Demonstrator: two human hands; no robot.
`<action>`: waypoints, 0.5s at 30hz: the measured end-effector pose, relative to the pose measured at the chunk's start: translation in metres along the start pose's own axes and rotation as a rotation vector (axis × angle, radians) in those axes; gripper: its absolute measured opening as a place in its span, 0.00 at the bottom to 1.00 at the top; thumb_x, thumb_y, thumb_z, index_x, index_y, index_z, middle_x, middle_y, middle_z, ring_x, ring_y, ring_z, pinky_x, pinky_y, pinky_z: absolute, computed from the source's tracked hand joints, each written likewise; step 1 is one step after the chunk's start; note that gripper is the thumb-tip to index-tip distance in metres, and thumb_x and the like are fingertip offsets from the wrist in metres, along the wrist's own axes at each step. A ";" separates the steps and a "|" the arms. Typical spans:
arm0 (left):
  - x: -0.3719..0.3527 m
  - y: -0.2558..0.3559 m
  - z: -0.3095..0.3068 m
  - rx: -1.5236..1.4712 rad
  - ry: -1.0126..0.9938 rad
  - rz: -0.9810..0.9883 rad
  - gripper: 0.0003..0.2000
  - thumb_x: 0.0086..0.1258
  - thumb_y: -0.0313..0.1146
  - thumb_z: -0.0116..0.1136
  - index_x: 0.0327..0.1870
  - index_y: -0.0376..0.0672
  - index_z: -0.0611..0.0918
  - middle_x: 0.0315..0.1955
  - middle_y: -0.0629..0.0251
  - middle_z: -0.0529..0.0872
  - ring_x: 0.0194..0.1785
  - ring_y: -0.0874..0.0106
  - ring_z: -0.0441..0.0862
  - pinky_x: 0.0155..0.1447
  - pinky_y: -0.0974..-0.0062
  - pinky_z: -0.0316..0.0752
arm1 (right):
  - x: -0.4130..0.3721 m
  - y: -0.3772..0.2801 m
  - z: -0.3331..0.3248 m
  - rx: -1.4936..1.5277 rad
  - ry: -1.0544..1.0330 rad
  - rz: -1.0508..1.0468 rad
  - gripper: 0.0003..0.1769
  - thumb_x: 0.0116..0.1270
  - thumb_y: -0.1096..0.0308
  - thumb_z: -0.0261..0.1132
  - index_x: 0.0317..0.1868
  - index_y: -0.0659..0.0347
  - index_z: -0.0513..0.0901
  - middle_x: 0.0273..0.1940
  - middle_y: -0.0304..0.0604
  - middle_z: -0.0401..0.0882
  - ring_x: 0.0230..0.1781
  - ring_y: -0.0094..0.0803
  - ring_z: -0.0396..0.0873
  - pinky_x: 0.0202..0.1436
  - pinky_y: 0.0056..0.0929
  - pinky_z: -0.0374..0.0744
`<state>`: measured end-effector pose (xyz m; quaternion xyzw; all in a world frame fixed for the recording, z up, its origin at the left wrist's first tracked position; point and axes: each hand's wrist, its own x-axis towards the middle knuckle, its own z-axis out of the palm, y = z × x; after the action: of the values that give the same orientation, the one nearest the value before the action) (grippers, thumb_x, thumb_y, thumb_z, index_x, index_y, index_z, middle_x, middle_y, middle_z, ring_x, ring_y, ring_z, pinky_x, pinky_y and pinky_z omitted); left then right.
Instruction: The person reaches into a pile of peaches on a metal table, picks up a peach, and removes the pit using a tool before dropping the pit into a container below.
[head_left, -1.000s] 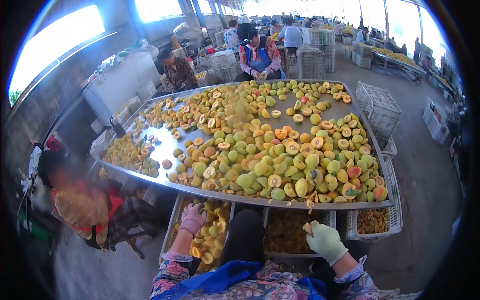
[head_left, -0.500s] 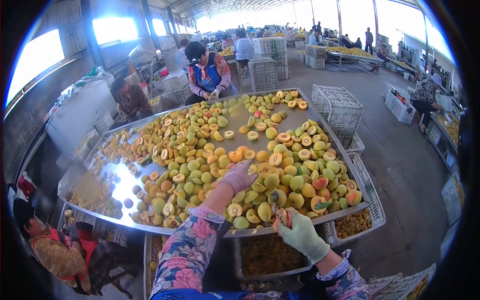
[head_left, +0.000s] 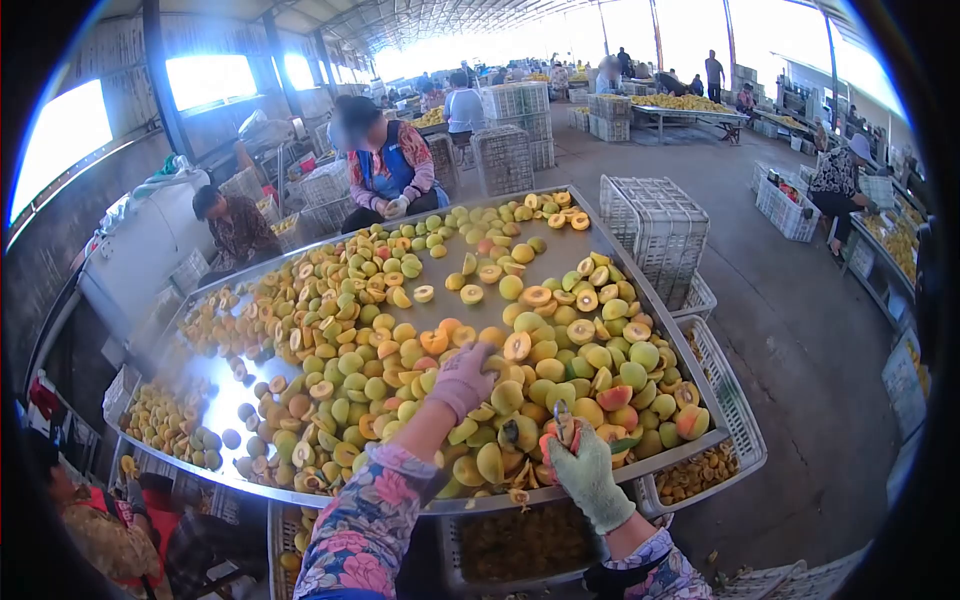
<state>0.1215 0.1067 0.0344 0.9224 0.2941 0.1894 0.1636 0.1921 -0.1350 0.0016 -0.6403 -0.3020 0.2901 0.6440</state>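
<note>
Touching the fruit point(head_left: 352, 362) heaped across the counter point(head_left: 455, 265), your left hand point(head_left: 462, 380) lies toward six o'clock in your view, curled — whether it grips a piece, you cannot tell. Apart from it, at five o'clock, your right hand point(head_left: 592, 482) is wrapped around a metal-tipped tool point(head_left: 565, 424). White crates point(head_left: 655, 230) stand at two o'clock.

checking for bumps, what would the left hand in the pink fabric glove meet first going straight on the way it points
Probably the round, yellow-orange halved fruit, cut face showing, just beyond the pink-gloved left hand, though depth there is hard to judge.
</note>
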 end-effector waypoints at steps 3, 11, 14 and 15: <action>-0.050 0.009 -0.015 -0.269 -0.128 0.133 0.21 0.66 0.33 0.65 0.60 0.41 0.78 0.50 0.58 0.84 0.54 0.64 0.83 0.60 0.69 0.77 | -0.001 -0.016 0.006 0.165 0.022 0.063 0.08 0.71 0.67 0.64 0.45 0.62 0.77 0.31 0.36 0.81 0.27 0.21 0.77 0.32 0.22 0.77; -0.134 0.021 -0.035 -1.501 -0.422 -0.346 0.28 0.74 0.39 0.59 0.71 0.39 0.68 0.57 0.65 0.79 0.56 0.74 0.80 0.53 0.75 0.80 | -0.018 -0.033 0.034 0.427 -0.202 0.401 0.14 0.72 0.55 0.66 0.47 0.55 0.77 0.25 0.32 0.75 0.17 0.17 0.69 0.19 0.19 0.70; -0.145 0.017 -0.016 -1.592 -0.322 -0.295 0.29 0.75 0.41 0.57 0.73 0.40 0.65 0.59 0.64 0.78 0.57 0.73 0.80 0.54 0.74 0.79 | -0.016 -0.032 0.043 0.509 -0.116 0.412 0.16 0.72 0.53 0.65 0.49 0.54 0.77 0.26 0.35 0.76 0.17 0.20 0.71 0.18 0.24 0.73; -0.145 0.012 -0.001 -1.749 -0.342 -0.341 0.30 0.74 0.38 0.59 0.74 0.40 0.64 0.60 0.63 0.77 0.57 0.72 0.79 0.56 0.73 0.79 | -0.016 -0.029 0.047 0.506 -0.114 0.418 0.16 0.72 0.53 0.65 0.49 0.54 0.77 0.26 0.35 0.76 0.17 0.20 0.71 0.18 0.24 0.73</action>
<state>0.0172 0.0098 0.0040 0.4284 0.1498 0.1788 0.8730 0.1458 -0.1169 0.0300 -0.4910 -0.1181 0.5169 0.6912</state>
